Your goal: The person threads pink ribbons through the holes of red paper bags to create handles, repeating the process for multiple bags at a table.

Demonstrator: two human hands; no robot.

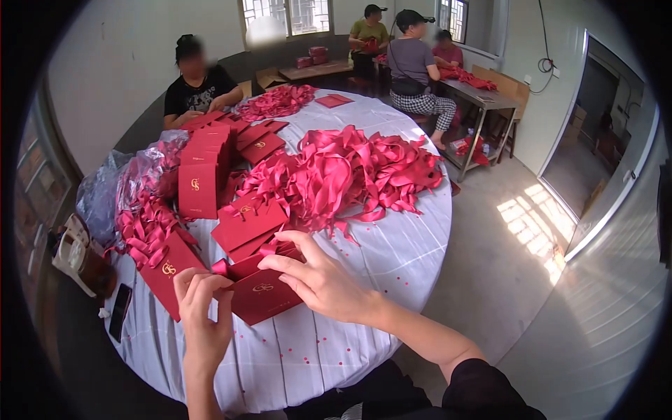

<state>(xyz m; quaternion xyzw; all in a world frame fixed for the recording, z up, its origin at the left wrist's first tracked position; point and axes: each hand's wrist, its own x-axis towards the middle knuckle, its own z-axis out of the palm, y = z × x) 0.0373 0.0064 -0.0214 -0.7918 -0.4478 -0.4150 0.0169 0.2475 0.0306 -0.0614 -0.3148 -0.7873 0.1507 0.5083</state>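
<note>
A red paper bag [264,290] with a gold logo lies tilted on the table in front of me. My left hand [203,301] pinches its upper left corner, beside a loop of pink ribbon [220,267]. Over the bag's upper right edge, my right hand [315,276] has its fingers bent around another bit of ribbon [268,249]. The fingertips partly cover both ribbon pieces. Just behind sits another red bag [248,222], and to the left of my left hand lies one more bag [168,269].
A large heap of pink ribbons [350,171] covers the table's middle. Stacked red bags [203,168] and clear plastic [105,189] stand left. A phone [120,311] lies at the left edge of the white tablecloth [364,280]. One person [199,91] works across; several others are behind.
</note>
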